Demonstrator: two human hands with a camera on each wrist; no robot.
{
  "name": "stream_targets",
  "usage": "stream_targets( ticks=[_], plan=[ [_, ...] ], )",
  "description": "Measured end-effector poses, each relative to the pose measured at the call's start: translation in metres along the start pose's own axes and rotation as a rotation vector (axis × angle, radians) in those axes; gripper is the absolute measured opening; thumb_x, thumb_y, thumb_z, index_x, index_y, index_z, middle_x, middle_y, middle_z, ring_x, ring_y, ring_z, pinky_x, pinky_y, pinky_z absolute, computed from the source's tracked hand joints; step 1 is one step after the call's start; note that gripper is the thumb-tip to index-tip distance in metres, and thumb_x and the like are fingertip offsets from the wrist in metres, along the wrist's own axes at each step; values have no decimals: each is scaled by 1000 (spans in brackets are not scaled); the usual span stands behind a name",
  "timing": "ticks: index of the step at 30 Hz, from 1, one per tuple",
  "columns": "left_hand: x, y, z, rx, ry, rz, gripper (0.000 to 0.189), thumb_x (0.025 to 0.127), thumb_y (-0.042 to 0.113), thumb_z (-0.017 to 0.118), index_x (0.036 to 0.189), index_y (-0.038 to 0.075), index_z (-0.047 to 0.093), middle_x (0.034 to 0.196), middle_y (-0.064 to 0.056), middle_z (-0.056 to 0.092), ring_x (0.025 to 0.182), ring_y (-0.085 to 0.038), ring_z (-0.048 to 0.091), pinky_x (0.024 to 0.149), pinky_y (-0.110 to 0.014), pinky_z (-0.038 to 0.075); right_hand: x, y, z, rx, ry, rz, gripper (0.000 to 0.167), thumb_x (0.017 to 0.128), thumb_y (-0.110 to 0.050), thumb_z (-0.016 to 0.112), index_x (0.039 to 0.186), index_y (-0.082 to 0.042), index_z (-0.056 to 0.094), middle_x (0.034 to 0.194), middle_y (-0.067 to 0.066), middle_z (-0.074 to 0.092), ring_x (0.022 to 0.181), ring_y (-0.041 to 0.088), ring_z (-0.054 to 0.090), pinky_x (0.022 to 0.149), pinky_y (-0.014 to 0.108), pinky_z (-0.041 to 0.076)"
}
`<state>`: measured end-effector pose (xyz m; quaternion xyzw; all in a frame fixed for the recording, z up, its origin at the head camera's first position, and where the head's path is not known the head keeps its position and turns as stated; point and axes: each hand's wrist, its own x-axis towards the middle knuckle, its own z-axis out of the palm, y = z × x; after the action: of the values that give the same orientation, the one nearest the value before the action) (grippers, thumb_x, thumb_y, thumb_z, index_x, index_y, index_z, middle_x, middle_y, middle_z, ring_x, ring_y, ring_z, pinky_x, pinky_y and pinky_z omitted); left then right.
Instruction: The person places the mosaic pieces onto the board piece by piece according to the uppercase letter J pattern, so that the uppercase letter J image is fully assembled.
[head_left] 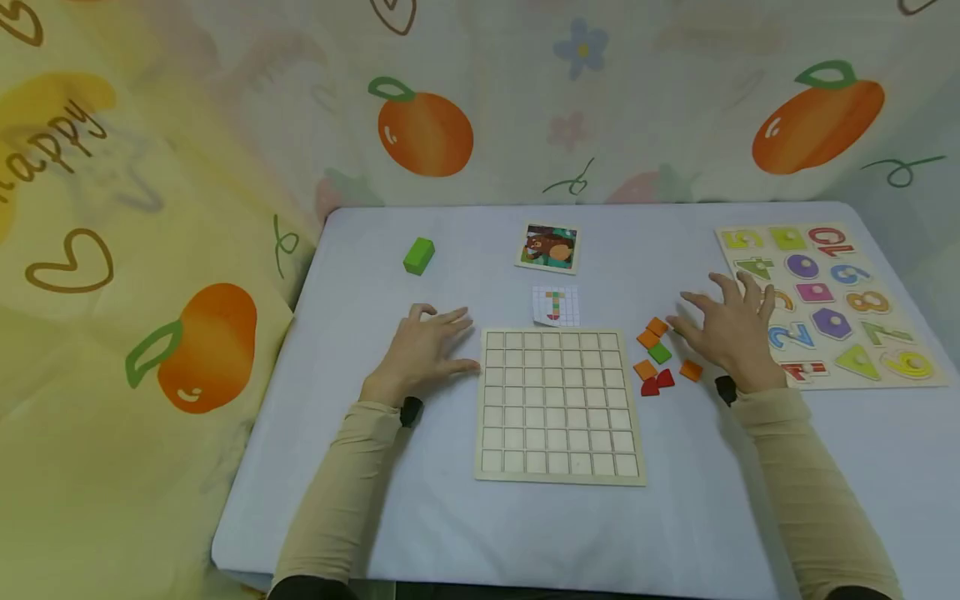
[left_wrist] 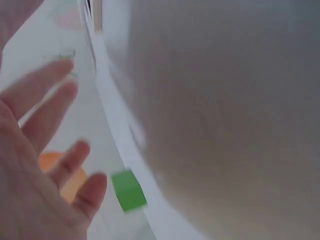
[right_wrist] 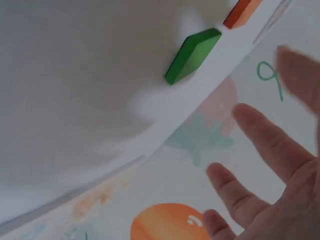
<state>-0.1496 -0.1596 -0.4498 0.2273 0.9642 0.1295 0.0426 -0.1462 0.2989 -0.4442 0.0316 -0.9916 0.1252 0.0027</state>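
A square wooden grid board [head_left: 558,404] lies at the middle of the table. My left hand [head_left: 420,350] is at the board's upper left edge, fingers spread and holding nothing; its thumb tip is at the rim, and I cannot tell if it touches. To the board's right lie several small tiles: orange squares [head_left: 691,371], a green square [head_left: 660,353] and red rounded pieces [head_left: 665,378]. My right hand [head_left: 727,329] hovers just right of these tiles, fingers apart, with nothing in it. Behind the board lies a paper card [head_left: 557,306] with a coloured T-like pattern on a grid.
A green block [head_left: 419,256] stands at the back left. A bear picture puzzle [head_left: 548,247] lies behind the card. On the right is a number and shape puzzle board [head_left: 832,304], partly under my right hand. A fruit-printed cloth [head_left: 495,83] hangs behind the white table [head_left: 570,533].
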Motion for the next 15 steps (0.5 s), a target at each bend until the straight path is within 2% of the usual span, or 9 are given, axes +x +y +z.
stream_targets(
  ticks=[3,7,11,15],
  plan=[
    [6,9,4,-29,-59,81,87,73,62,84,145,20,62,156,4,55,123,-33,51,91,-49,47,4,0,-4,-24,-74,30,47,99,-40,65,130,-5,70,141,36,54,127,61,37,104,74,21],
    [12,15,12,-48,-147,97,98,66,64,87,150,23,57,159,10,50,116,-27,47,90,-41,43,7,5,-10,-11,-217,114,45,96,-41,70,123,-5,75,124,32,69,109,58,56,97,74,26],
    [15,18,15,-10,-194,87,105,65,66,86,154,22,51,163,11,45,117,-25,44,90,-38,40,8,8,-12,30,-277,164,46,94,-39,73,122,-2,74,126,31,69,110,53,63,98,75,28],
    [17,22,16,25,-190,84,105,64,66,87,153,21,52,163,9,46,116,-26,46,87,-38,40,7,8,-12,53,-259,184,43,94,-35,74,120,0,74,126,31,69,110,52,62,96,72,30]
  ],
)
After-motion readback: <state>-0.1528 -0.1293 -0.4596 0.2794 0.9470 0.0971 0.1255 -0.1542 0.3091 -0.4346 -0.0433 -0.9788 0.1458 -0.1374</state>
